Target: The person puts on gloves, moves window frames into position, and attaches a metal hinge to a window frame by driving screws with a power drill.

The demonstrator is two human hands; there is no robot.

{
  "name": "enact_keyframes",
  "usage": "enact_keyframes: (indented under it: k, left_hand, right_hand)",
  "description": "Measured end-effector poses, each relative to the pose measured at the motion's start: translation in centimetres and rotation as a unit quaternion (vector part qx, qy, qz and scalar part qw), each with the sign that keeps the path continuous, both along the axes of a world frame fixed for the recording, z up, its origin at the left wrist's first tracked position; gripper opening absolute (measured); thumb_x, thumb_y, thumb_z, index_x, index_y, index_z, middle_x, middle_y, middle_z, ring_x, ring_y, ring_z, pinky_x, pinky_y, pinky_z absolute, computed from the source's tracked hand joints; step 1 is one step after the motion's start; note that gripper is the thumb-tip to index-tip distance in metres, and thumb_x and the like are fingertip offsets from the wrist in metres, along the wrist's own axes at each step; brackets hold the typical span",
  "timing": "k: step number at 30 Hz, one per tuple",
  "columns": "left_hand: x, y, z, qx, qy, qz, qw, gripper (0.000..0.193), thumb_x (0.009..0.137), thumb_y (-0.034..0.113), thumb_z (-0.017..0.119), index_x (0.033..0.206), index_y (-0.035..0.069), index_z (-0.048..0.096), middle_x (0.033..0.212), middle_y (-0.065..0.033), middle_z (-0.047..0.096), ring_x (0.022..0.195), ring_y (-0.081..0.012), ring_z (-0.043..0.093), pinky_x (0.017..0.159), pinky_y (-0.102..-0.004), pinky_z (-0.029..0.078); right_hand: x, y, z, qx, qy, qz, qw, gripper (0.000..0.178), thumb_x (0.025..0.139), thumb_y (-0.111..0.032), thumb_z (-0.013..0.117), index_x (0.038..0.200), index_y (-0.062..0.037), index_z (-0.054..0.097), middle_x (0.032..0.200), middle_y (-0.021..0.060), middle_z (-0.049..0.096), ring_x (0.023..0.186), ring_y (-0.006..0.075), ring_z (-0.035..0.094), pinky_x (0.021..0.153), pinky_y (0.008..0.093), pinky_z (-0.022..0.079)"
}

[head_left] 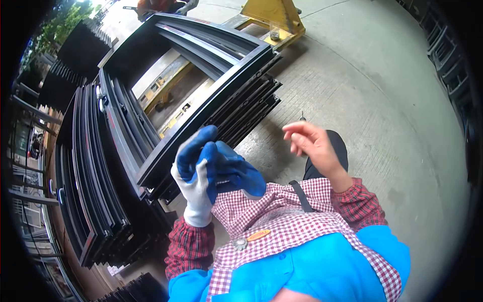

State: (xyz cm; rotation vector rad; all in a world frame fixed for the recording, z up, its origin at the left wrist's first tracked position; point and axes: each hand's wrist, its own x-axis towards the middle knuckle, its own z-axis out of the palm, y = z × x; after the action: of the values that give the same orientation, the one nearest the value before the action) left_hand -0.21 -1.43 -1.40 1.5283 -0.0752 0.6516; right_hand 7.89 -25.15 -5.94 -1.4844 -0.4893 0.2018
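My left hand wears a white knit work glove with blue coated fingers and palm. Its fingers are closed around a second blue-coated glove, which hangs to the right in front of my checked apron. My right hand is bare and raised, a short way right of that loose glove. Its fingers are loosely bent and apart, with nothing in them. Just beyond my left hand lies the near corner of a stack of dark metal frames.
Another tall stack of dark frames stands to the left. A yellow wheeled lifter is at the far end, and a person's gloved hand shows behind the frames. More dark frames line the right edge of the concrete floor.
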Motion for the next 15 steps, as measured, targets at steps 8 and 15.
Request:
enact_keyframes:
  k: [8,15]
  left_hand:
    - [0.4,-3.4,-1.8,-0.086,0.114,0.009,0.990,0.026,0.091,0.012,0.055,0.113,-0.001,0.059,0.112,-0.0138,0.063,0.081,-0.0139,0.060,0.079,-0.0225,0.047]
    - [2.2,-6.0,-4.3,-0.036,0.133,0.081,0.987,0.026,0.093,0.018,0.053,0.110,0.000,0.060,0.110,-0.0124,0.063,0.079,-0.0152,0.061,0.076,-0.0239,0.047]
  right_hand:
    - [-5.7,-0.7,-9.1,-0.040,0.180,0.016,0.983,0.020,0.090,-0.012,0.057,0.106,-0.0017,0.062,0.088,0.0048,0.063,0.069,0.0081,0.055,0.060,0.0182,0.044]
    - [-5.1,-1.1,-11.8,0.151,0.312,0.055,0.936,0.014,0.088,-0.007,0.060,0.100,-0.0018,0.061,0.089,0.0043,0.062,0.074,0.0074,0.055,0.067,0.0181,0.044]
